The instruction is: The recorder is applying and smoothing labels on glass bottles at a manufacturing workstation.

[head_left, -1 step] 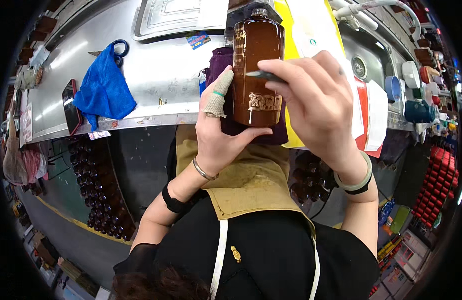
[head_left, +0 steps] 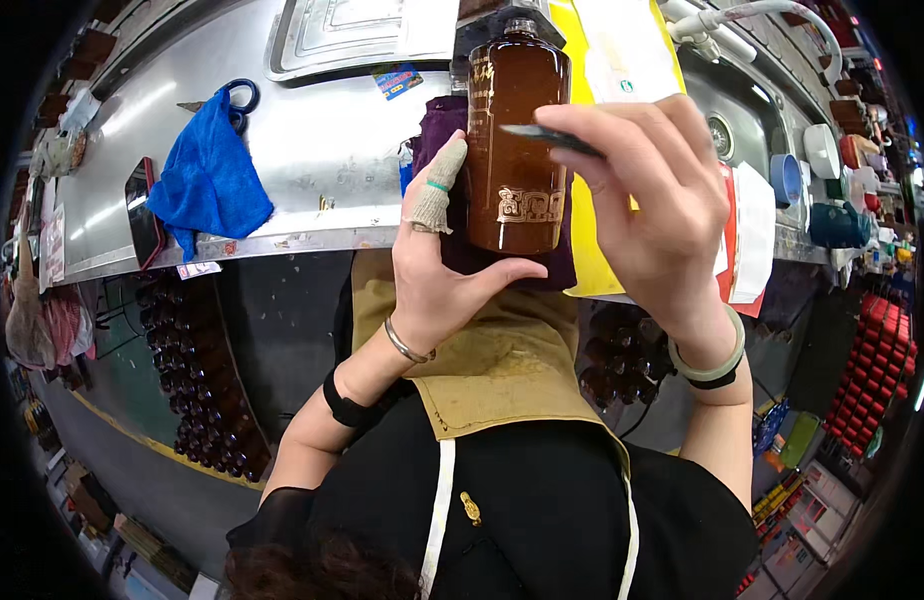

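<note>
A brown glass bottle (head_left: 527, 155) with gold lettering and ornament lies on a dark purple cloth (head_left: 444, 118), its neck pointing away from me. My left hand (head_left: 437, 250) grips its left side, with the thumb along the base. A knitted finger cover (head_left: 434, 197) with a green band wraps one of the left fingers. Between the thumb and fingers of my right hand (head_left: 657, 190) is a slim dark tool (head_left: 552, 137) with a pale pointed tip. That tip is over the bottle's middle; whether it touches the glass I cannot tell.
On the metal table (head_left: 322, 150) to the left lie a blue cloth (head_left: 214, 175), scissors (head_left: 244, 97) partly under it, and a phone (head_left: 142, 212). A metal tray (head_left: 352, 38) stands at the back. Yellow and white sheets (head_left: 622, 60) and a sink (head_left: 718, 135) are on the right.
My right hand has shifted slightly right with the pointed tool, so its tip has moved a little right over the bottle. My left hand and the bottle stay practically in place.
</note>
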Demonstrator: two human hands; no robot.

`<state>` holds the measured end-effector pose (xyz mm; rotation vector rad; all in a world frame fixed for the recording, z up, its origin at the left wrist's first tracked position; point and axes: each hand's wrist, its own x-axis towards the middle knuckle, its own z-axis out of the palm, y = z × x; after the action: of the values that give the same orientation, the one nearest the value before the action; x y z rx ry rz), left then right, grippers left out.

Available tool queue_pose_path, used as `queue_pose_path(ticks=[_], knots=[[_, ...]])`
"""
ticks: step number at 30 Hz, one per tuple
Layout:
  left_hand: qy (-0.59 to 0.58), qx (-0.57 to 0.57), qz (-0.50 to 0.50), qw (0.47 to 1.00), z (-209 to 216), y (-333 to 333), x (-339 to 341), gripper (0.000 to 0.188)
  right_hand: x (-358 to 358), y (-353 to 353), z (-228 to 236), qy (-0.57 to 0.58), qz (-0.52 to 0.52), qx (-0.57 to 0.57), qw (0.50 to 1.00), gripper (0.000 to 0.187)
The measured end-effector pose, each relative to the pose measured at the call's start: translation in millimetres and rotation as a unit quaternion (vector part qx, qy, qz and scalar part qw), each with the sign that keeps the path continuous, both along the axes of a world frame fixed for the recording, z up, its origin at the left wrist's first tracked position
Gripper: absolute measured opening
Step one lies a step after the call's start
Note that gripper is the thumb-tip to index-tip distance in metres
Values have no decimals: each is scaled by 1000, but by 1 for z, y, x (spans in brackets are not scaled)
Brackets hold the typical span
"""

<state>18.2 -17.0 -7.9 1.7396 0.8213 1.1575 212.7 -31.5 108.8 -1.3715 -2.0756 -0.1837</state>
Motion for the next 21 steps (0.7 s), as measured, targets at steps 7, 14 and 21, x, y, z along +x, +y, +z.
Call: queue_pose_path(ticks=[7,14,21], knots=[[-177,-199,-67,961,19,7,20,84,13,-7,4,91,-83,30,992,27],[-144,-237,-78,957,21,8,23,90,17,-19,-8,144,-100,17,984,29],[-148,-251,-93,952,19,11,18,90,18,-20,-14,174,-103,12,979,29]])
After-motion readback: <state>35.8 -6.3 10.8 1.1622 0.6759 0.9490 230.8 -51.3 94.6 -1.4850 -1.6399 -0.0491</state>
